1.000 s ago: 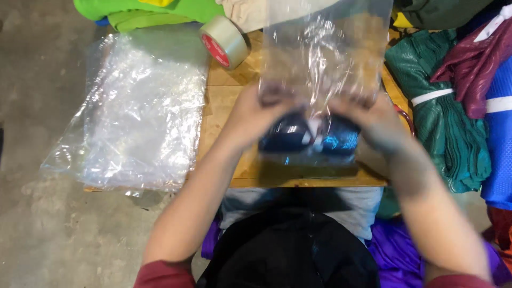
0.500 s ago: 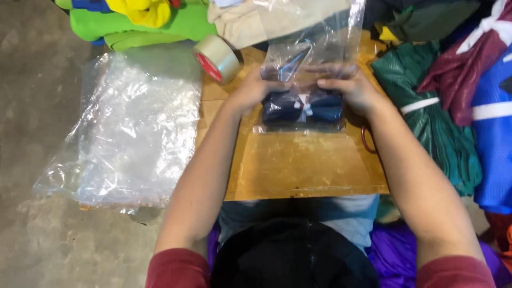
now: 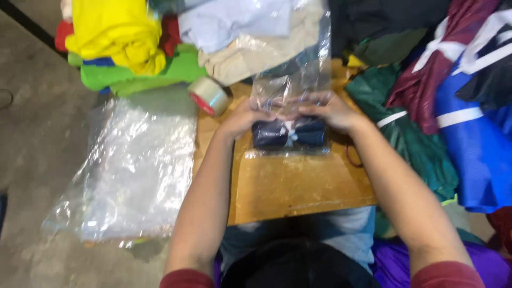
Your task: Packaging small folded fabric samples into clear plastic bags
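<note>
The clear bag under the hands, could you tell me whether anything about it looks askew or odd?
Nothing stands out. The clear bag lies on the wooden board with a folded dark garment at its bottom, both hands, left and right, pressing on it.

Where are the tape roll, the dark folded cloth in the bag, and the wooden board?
tape roll [image 3: 209,96], head view, its clear side.
dark folded cloth [image 3: 288,135], head view, its middle.
wooden board [image 3: 298,184], head view, bare top.
</note>
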